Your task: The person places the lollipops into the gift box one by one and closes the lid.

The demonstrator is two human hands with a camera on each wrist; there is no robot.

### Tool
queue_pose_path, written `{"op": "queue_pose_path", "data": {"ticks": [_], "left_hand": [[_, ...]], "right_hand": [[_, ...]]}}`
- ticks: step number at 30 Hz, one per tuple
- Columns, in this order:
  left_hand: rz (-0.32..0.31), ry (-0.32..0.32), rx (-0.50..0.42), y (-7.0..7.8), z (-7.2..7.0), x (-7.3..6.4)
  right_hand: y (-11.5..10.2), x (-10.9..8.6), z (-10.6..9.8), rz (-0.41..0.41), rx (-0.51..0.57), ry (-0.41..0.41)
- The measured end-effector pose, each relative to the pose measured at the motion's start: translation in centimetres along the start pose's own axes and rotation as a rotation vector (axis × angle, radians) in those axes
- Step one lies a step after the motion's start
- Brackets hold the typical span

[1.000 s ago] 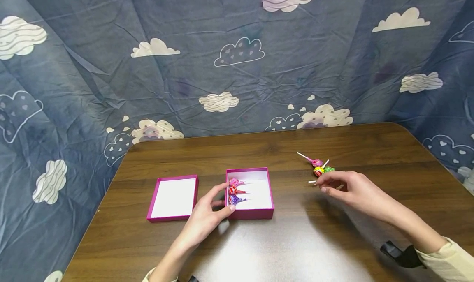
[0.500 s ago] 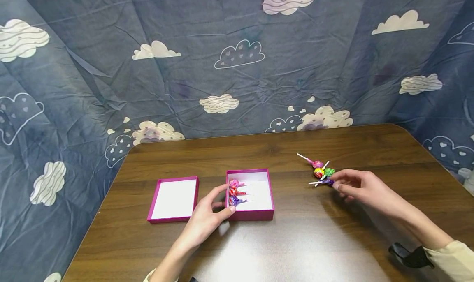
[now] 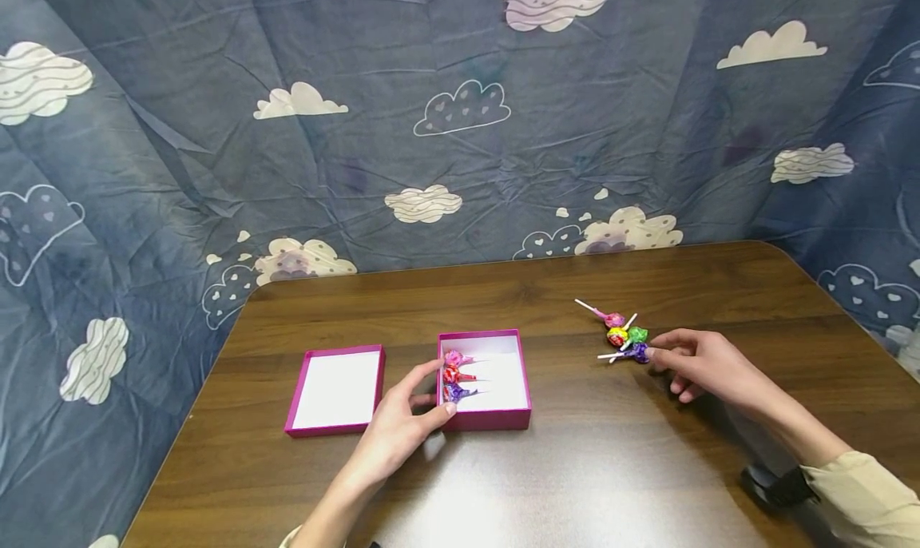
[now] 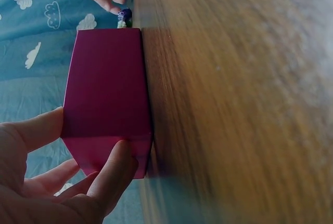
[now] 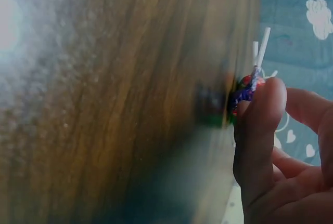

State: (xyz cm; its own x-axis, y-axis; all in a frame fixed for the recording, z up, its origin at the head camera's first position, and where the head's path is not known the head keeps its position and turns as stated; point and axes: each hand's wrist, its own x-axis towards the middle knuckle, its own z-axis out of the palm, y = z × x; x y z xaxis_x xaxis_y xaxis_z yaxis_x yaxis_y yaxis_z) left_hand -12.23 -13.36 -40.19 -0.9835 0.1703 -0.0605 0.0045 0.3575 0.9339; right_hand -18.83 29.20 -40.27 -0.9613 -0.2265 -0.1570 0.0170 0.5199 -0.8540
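Note:
My left hand (image 3: 398,428) holds the left end of an open magenta box (image 3: 492,418), fingers at its left wall and thumb at the front corner. Inside, at the left, lie a pink lollipop (image 3: 457,358), a red lollipop (image 3: 457,377) and a purple-blue lollipop (image 3: 460,393). My right hand (image 3: 707,368) pinches the wrapped head of a purple lollipop (image 3: 639,352) between thumb and index finger; its other fingers are bent. Beside it on the table are a green lollipop (image 3: 637,335), a yellow lollipop (image 3: 617,336) and a pink lollipop (image 3: 613,320).
A shallow magenta lid (image 3: 338,388) with a white inside lies left of the box. Everything rests on a brown wooden table (image 3: 546,292). Behind it hangs a blue curtain (image 3: 345,172) printed with clouds.
My right hand has shifted right from above the lollipop sticks to the purple lollipop's head, bringing the purple and green lollipops into view. My left hand stays at the box.

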Motion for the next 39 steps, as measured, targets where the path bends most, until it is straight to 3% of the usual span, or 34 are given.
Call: {"op": "queue_pose_path", "data": {"ticks": [5,11,17,25,30,39], "left_hand": [[-0.003,0.003,-0.006,0.1,0.0,-0.1],[-0.002,-0.007,-0.037,0.1,0.1,-0.2],[-0.006,-0.007,-0.034,-0.1,0.1,-0.3],[-0.001,-0.003,-0.041,0.0,0.0,-0.1],[0.002,-0.001,-0.032,-0.1,0.1,-0.1],[0.002,-0.005,-0.033,0.0,0.0,-0.1]], "right_hand": [[-0.1,0.9,0.5,0.054,-0.08,0.011],[0.0,2.0,0.8,0.059,-0.108,0.017],[0.0,2.2,0.9,0.021,-0.142,0.015],[-0.1,2.1,0.8,-0.09,-0.179,-0.015],[0.0,2.0,1.0,-0.145,-0.235,0.01],[-0.3,2.4,1.0,-0.098,-0.307,0.008]]}}
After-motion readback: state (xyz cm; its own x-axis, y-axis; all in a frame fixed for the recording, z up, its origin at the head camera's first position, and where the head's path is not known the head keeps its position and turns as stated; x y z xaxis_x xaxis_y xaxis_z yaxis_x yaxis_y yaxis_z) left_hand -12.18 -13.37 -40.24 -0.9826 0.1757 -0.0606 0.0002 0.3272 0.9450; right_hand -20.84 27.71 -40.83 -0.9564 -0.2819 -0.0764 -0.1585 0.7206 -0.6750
